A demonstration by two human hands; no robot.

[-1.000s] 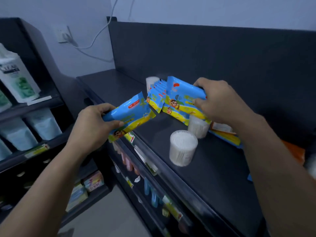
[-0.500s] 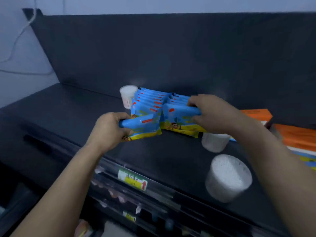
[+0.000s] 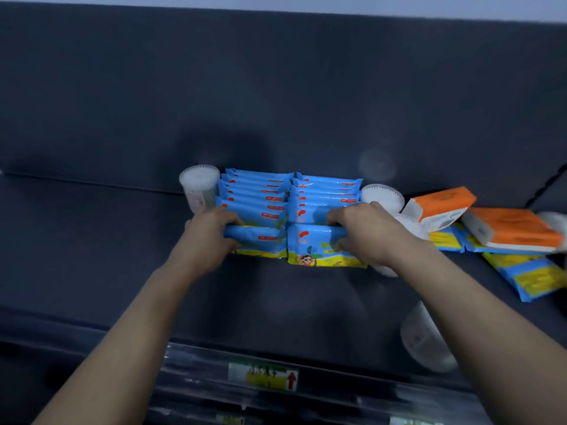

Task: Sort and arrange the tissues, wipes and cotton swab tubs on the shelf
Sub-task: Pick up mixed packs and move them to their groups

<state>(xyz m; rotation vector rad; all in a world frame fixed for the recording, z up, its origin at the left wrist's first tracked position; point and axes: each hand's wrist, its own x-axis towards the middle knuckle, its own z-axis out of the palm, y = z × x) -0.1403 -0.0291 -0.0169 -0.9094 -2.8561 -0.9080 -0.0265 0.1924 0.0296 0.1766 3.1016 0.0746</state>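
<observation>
Two rows of blue wipe packs (image 3: 260,191) stand upright on the dark shelf (image 3: 92,240), running back to the rear panel. My left hand (image 3: 208,231) grips the front pack of the left row (image 3: 260,243). My right hand (image 3: 365,234) grips the front pack of the right row (image 3: 319,253). One cotton swab tub (image 3: 199,188) stands left of the rows at the back, another tub (image 3: 383,194) right of them. A third tub (image 3: 426,342) lies blurred near the front edge under my right forearm.
Orange and white tissue packs (image 3: 441,204) (image 3: 515,230) lie tilted at the right, on top of loose blue wipe packs (image 3: 534,277). A price label with a red arrow (image 3: 264,375) sits on the shelf's front rail. The tall back panel (image 3: 276,87) closes off the rear.
Both hands carried their wipe packs inward and set them upright at the front of the two rows. The camera swung right, facing the shelf squarely.
</observation>
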